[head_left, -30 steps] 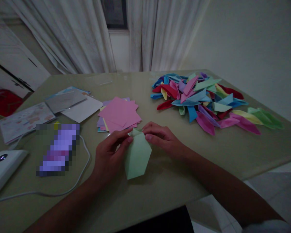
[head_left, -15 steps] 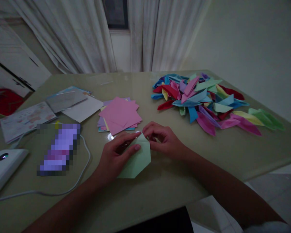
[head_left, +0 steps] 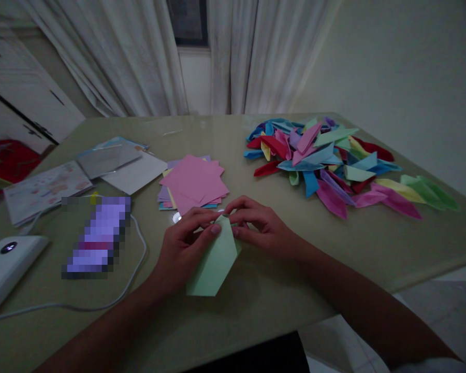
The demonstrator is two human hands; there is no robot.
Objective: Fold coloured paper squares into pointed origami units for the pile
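Observation:
A sheet of light green paper (head_left: 216, 264), partly folded, is held between both hands above the near part of the table. My left hand (head_left: 186, 243) pinches its left side, thumb on the front face and fingers behind. My right hand (head_left: 260, 228) is closed on the upper right edge, close to the narrow tip at the top. Its fingertips are partly hidden behind the paper. Just beyond my left hand lies a fanned stack of square paper (head_left: 194, 178), pink on top.
A heap of folded coloured paper pieces (head_left: 314, 150) covers the table's (head_left: 357, 254) far right. To the left are a blurred-out phone (head_left: 101, 233), a white power bank (head_left: 11, 269), a white cable (head_left: 134, 280), a printed packet (head_left: 46, 189) and a white sheet (head_left: 135, 171).
The green paper has turned in my hands, its lower end swinging left. My right fingers have shifted their grip around the top edge. The view has drifted slightly.

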